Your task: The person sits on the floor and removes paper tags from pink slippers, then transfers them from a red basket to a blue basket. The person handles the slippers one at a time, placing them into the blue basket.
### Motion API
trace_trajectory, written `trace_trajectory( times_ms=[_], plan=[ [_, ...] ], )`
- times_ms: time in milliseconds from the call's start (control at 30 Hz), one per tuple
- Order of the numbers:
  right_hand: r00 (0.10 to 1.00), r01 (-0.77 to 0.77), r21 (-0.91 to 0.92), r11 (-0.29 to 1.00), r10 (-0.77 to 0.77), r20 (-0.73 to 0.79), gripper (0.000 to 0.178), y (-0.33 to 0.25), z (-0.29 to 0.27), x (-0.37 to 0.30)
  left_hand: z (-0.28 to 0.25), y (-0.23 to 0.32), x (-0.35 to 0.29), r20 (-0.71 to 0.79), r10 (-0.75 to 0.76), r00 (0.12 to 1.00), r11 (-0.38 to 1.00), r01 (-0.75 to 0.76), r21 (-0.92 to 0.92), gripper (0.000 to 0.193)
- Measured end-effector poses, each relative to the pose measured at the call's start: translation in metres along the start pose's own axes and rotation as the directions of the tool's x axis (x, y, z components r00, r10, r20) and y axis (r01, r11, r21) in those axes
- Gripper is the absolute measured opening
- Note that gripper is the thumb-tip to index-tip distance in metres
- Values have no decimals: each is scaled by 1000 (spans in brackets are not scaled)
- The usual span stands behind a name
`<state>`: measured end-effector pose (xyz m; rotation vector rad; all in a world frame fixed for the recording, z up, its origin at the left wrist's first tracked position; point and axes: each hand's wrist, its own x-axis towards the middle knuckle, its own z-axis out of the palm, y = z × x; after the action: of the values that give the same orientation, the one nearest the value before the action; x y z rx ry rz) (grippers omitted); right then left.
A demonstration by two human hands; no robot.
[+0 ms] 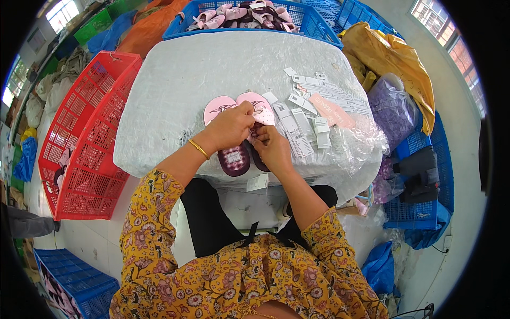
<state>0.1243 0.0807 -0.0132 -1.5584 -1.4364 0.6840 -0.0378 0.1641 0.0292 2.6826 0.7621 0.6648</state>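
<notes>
A pair of slippers lies on the table in front of me, toes pointing away. The left slipper (234, 160) has a pink upper with a dark drawing and a maroon checked insole. On the right slipper (257, 101), a similar pink upper shows. My left hand (231, 127) reaches across the left slipper, its fingers closed on the opening edge of the right slipper's upper. Close beside it, my right hand (273, 150) is pinched at the same opening; what lies between its fingertips is hidden. A white tag (257, 182) hangs at the table's near edge, below the slippers.
White labels (302, 125) and pink cards (330, 110) lie spread right of the slippers on the plastic-covered table (175, 80). A blue crate (175, 26) of slippers stands behind, a red crate (79, 154) at left. Bags (393, 106) and another blue crate (411, 212) crowd the right.
</notes>
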Motion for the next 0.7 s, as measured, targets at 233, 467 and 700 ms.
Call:
trace_trajectory(
  times_ms=[233, 467, 700],
  plan=[
    [992, -94, 515, 852, 37, 119, 19, -9, -9, -7, -34, 32, -15, -138, -40, 990, 977, 10, -215, 6],
    [985, -87, 716, 692, -47, 165, 13, -9, -6, -18, -35, 36, -39, -313, -92, 945, 984, 37, -177, 8],
    [963, -184, 308, 933, 108, 249, 35, -28, 4, -17, 4, 5, -59, -307, -171, 936, 984, 176, -12, 24]
  ],
)
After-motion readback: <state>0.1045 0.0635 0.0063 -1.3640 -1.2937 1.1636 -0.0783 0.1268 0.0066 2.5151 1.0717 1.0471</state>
